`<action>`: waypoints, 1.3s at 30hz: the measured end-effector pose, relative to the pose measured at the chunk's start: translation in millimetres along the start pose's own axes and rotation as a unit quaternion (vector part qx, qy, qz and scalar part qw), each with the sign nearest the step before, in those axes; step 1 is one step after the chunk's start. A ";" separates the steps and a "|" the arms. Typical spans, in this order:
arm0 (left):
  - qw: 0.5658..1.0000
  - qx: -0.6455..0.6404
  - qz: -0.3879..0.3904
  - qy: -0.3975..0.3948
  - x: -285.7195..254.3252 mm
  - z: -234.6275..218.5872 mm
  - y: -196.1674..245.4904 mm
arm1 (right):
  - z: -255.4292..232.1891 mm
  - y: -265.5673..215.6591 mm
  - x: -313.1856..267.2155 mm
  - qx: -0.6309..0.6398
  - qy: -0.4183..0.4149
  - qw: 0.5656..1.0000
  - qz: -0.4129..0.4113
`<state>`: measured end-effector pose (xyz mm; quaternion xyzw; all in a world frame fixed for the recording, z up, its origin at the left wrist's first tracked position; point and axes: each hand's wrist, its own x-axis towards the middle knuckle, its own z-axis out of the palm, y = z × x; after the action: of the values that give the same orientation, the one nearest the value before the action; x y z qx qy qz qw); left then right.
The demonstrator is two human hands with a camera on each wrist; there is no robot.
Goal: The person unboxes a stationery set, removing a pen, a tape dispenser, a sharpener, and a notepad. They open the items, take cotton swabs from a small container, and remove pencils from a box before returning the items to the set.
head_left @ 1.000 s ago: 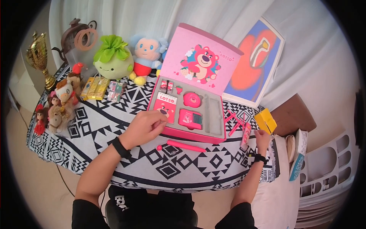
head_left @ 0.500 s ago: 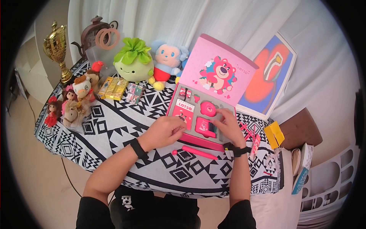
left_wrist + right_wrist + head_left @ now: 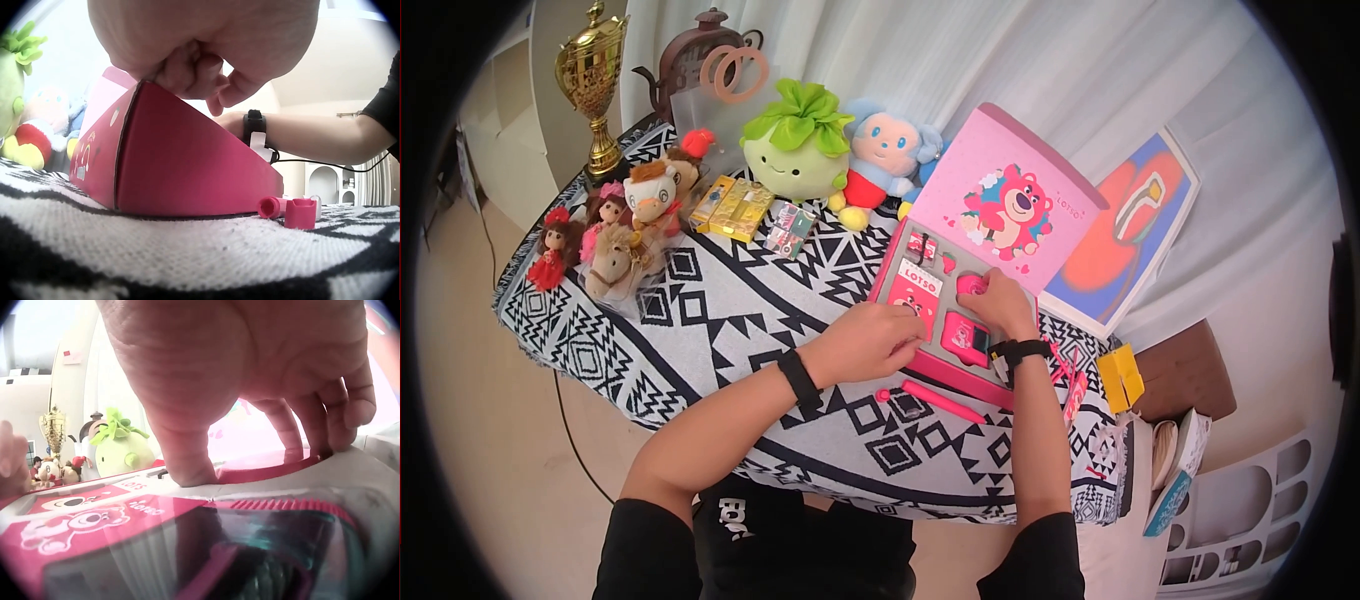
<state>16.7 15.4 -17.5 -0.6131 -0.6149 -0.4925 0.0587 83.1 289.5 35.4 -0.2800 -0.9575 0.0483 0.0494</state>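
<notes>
The pink box (image 3: 955,381) has its lid raised and a grey insert inside. My right hand (image 3: 1008,308) reaches into it, thumb and fingers around the edges of a round pink case (image 3: 970,287). In the right wrist view, that hand (image 3: 206,375) arches over the case (image 3: 269,474), which sits in its recess. Loosely curled, my left hand (image 3: 862,345) rests at the box's near-left edge beside the LOTSO notebook (image 3: 919,283); in the left wrist view, its fingers (image 3: 187,70) are over the box's top edge (image 3: 181,153). A pink case with a dark window (image 3: 965,338) lies nearer me.
A pink pen (image 3: 943,402) and cap (image 3: 883,396) lie before the box. Plush toys (image 3: 795,150), small dolls (image 3: 555,255) and a gold trophy (image 3: 592,90) stand left. Pink sticks (image 3: 1063,368), a yellow box (image 3: 1120,377) and a framed picture (image 3: 1125,225) are right.
My right hand has moved left from beside the yellow box into the pink box and onto the round case. The left hand stays by the box edge. The head view has shifted.
</notes>
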 end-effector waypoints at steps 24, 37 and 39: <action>1.000 -0.005 0.001 -0.004 1.8 -2.0 1.1 | -18.4 33.9 -9.9 0.391 0.114 0.913 0.032; 0.997 -0.055 -0.045 -0.033 6.4 -8.4 29.5 | -11.6 -6.3 -117.2 0.610 0.029 0.787 -0.089; 0.994 -0.096 -0.039 -0.042 5.6 -4.5 28.6 | 0.8 -13.8 -126.2 0.659 -0.017 0.743 -0.114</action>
<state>36.2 9.5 3.8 -0.6118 -0.5901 -0.5248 -0.0456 181.5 209.6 27.8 -0.0652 -0.7123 0.6665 0.2102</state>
